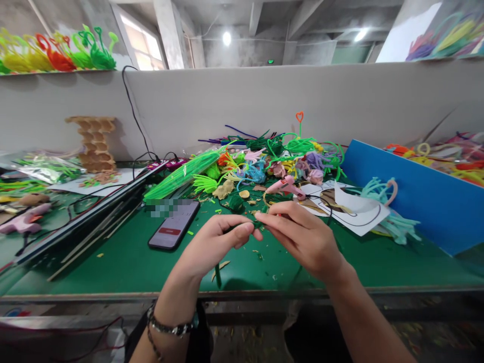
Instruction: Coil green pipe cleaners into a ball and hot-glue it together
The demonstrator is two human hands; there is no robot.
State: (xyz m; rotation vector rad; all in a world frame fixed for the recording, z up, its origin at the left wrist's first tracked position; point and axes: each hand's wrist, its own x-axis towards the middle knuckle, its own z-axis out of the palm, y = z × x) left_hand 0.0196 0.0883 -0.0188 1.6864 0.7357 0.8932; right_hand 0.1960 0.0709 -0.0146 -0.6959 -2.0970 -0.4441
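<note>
Over the front of the green table, my left hand [227, 237] is closed with thumb and forefinger pinched together. A dark green pipe cleaner [218, 276] runs through its grip, one end hanging below the palm. My right hand [306, 237] faces it, fingertips pinched close to the left thumb. Some dark green shows between the two hands, so the right fingers appear to grip the same pipe cleaner; the exact hold is partly hidden. Just behind the right fingers lies a pink hot glue gun [286, 187]. A dark green fuzzy ball [236, 203] rests beyond the hands.
A phone [174, 225] lies left of my hands. Behind are a bundle of bright green pipe cleaners [185, 174] and a colourful heap [257, 169]. Paper sheets [355, 212] and a blue board [412, 196] stand to the right. Long sticks [91, 239] lie at the left.
</note>
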